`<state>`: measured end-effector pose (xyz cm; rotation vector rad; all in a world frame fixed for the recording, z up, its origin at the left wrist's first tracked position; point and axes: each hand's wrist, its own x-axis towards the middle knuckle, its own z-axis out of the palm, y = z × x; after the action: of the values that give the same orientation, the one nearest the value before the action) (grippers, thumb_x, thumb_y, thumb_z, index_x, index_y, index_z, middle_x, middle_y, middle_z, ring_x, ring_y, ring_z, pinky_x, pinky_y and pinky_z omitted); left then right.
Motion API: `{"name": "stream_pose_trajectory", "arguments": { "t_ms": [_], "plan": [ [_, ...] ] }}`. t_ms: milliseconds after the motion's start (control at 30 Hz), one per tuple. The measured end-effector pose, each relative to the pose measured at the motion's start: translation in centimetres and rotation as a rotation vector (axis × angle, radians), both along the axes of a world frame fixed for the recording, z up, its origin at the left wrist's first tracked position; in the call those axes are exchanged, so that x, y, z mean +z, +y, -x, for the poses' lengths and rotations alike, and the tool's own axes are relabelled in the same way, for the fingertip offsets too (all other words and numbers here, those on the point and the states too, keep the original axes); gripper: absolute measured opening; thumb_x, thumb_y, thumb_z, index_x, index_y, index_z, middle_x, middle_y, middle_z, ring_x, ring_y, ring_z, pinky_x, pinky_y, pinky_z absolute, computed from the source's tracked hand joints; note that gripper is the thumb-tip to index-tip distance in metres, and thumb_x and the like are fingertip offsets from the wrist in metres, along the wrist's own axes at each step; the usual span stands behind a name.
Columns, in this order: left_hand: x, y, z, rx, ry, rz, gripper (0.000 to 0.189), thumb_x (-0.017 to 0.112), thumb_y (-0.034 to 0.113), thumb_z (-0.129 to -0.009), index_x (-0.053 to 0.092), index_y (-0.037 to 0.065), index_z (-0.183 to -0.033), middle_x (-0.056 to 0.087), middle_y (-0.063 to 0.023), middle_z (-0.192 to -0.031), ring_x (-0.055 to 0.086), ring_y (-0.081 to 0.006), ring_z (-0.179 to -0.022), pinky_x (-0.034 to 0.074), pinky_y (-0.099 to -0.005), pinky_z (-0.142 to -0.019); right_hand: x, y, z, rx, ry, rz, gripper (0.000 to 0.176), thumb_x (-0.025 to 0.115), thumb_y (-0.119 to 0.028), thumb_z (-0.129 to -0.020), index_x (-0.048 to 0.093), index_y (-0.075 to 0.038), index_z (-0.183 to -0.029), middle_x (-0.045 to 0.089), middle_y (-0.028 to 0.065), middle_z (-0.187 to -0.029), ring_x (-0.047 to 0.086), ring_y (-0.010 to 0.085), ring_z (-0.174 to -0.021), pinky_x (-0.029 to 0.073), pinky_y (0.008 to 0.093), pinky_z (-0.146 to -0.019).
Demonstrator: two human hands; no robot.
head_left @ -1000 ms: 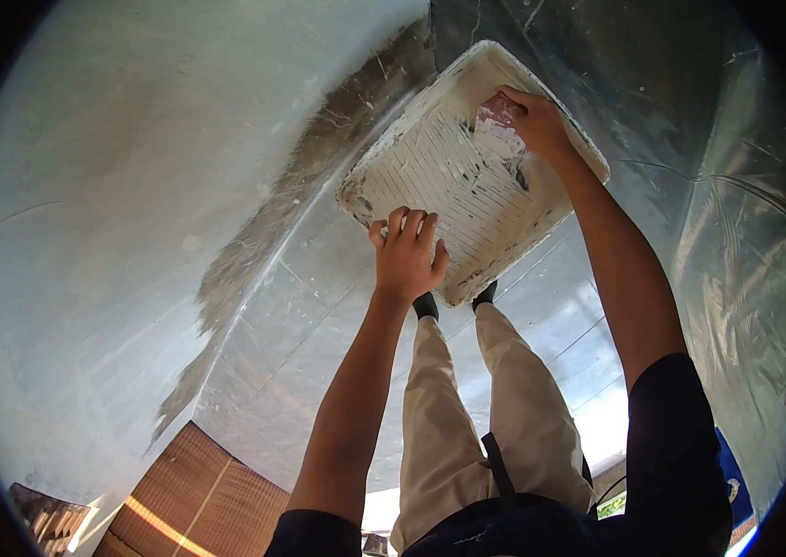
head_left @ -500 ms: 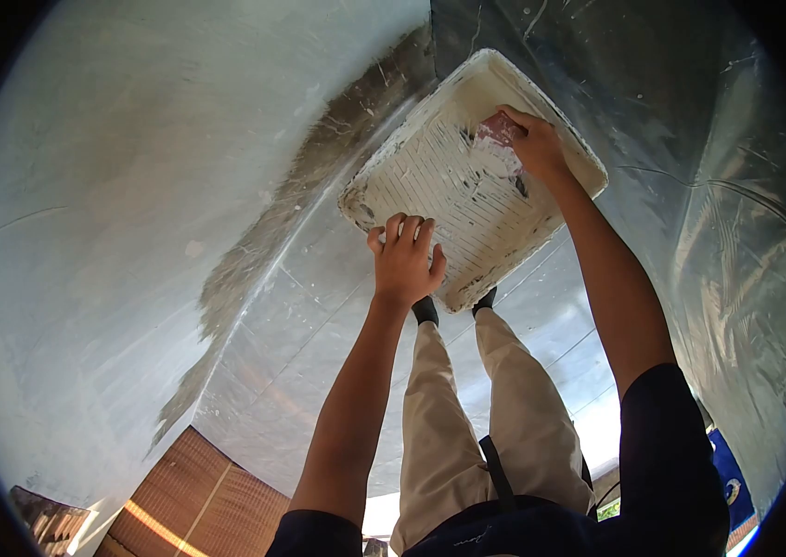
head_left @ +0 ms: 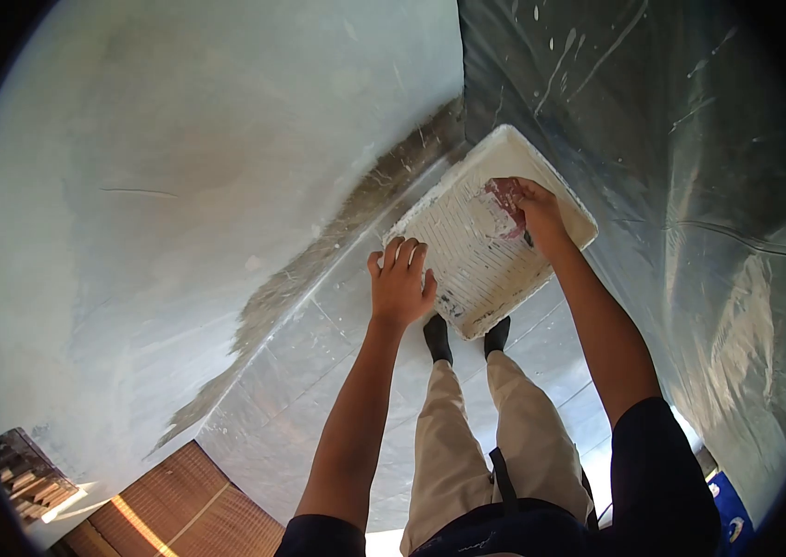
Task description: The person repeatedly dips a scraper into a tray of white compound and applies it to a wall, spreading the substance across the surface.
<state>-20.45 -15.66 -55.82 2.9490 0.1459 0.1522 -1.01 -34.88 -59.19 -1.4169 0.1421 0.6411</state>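
A white paint tray [head_left: 476,269] with a ribbed bottom, smeared with white paint, is in front of my feet. My left hand [head_left: 401,281] is at the tray's left edge, with its fingers curled over the rim. Inside the upper right part of the tray, my right hand [head_left: 535,209] grips a reddish-brown scraper [head_left: 507,200] coated with white paint. Its far edge lies at the wet paint on the tray bottom.
A pale wall [head_left: 180,186] with a dark unpainted strip along its base rises on the left. Plastic sheeting [head_left: 681,186] with paint splashes hangs on the right. My feet [head_left: 438,339] stand on the covered floor. Brown woven panels [head_left: 180,501] lie at the lower left.
The tray and both feet now appear lower in the view. My right hand has come lower with the scraper, which is turned slightly. My left hand is still at the tray's left edge.
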Motion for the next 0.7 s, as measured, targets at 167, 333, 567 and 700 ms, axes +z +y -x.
{"name": "stream_pose_trajectory", "arguments": {
  "t_ms": [167, 333, 567, 700],
  "plan": [
    [6.6, 1.6, -1.8, 0.071, -0.079, -0.111, 0.047, 0.064, 0.019, -0.079, 0.052, 0.014, -0.124, 0.049, -0.0024, -0.133, 0.038, -0.0235, -0.134, 0.025, -0.0494, -0.101, 5.7, 2.9, -1.4, 0.053, 0.088, -0.233, 0.03, 0.046, 0.003, -0.095, 0.058, 0.004, -0.123, 0.067, 0.0107, -0.109, 0.066, 0.0176, -0.095, 0.054, 0.031, -0.084],
    [13.8, 4.1, -2.9, 0.134, -0.183, -0.236, 0.049, 0.062, 0.02, -0.079, 0.052, 0.012, -0.127, 0.047, -0.0034, -0.139, 0.035, -0.0231, -0.139, 0.023, -0.0515, -0.103, 14.8, 5.6, -2.5, 0.084, 0.105, -0.442, 0.027, 0.048, 0.003, -0.092, 0.053, 0.003, -0.119, 0.064, 0.0116, -0.11, 0.064, 0.0196, -0.099, 0.052, 0.0337, -0.088],
    [25.0, 7.0, -2.8, 0.235, -0.389, -0.399, 0.056, 0.059, 0.02, -0.082, 0.046, 0.01, -0.135, 0.045, -0.0046, -0.144, 0.029, -0.0246, -0.143, 0.017, -0.0498, -0.106, 26.0, 8.7, -3.0, 0.159, 0.119, -0.722, 0.031, 0.047, 0.0, -0.095, 0.047, 0.001, -0.126, 0.06, 0.0122, -0.119, 0.062, 0.0239, -0.109, 0.051, 0.0393, -0.098],
    [30.8, 8.6, -2.2, 0.255, -0.509, -0.493, 0.057, 0.058, 0.021, -0.084, 0.045, 0.008, -0.138, 0.044, -0.0066, -0.145, 0.028, -0.026, -0.143, 0.016, -0.0512, -0.106, 32.7, 9.7, -1.8, 0.279, 0.086, -0.79, 0.038, 0.043, 0.001, -0.096, 0.046, 0.002, -0.134, 0.057, 0.0142, -0.131, 0.058, 0.0247, -0.12, 0.048, 0.041, -0.105]
  ]
}}
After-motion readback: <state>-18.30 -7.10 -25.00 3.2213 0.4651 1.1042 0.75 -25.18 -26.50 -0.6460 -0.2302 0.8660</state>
